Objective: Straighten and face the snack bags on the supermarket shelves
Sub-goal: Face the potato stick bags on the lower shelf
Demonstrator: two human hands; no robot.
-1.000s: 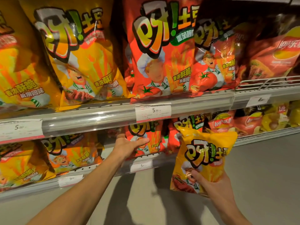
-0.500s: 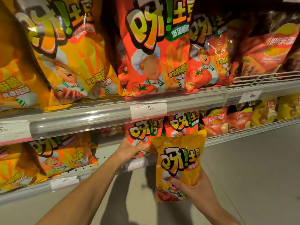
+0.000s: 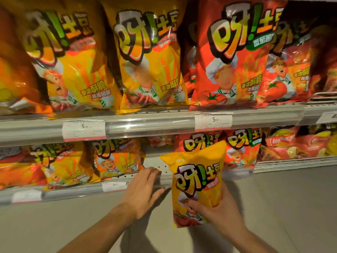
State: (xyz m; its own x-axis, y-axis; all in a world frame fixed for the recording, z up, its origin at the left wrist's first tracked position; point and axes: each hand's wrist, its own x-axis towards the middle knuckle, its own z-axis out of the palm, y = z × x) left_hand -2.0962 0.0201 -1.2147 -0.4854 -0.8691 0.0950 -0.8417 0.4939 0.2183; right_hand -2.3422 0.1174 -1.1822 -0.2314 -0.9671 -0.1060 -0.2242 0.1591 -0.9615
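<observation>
My right hand grips a small yellow snack bag by its lower part and holds it upright in front of the lower shelf. My left hand is flat with straight fingers at the lower shelf's front edge, over a bare gap in the row. Small yellow bags stand left of the gap, small red bags to its right. On the upper shelf stand large yellow bags and large red bags.
Price tags sit in the clear rail of the upper shelf. Red chip bags of another brand fill the lower shelf at right. Grey floor spreads below and to the right.
My left hand let go of the small red bag and moved left to the bare gap. My right hand carried the yellow bag left and closer to the shelf. The view shifted right.
</observation>
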